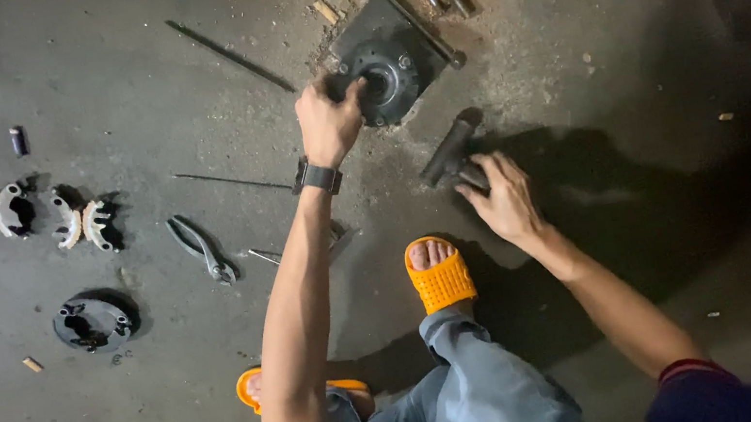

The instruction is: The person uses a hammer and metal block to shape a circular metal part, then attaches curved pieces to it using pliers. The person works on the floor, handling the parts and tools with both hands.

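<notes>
While brake shoes (53,215) and pliers (201,249) lie at left on the concrete floor (125,99), the left hand (329,121) curls around a round metal hub (390,77) at upper centre; the right hand (502,203) clasps a dark hammer-like tool (449,154).

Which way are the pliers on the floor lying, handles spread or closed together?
Slightly spread. The pliers lie flat on the concrete floor, their two handles parted in a narrow V, clear of the left hand.

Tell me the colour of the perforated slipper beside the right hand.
Orange perforated slipper, clearest in the head view.
</notes>
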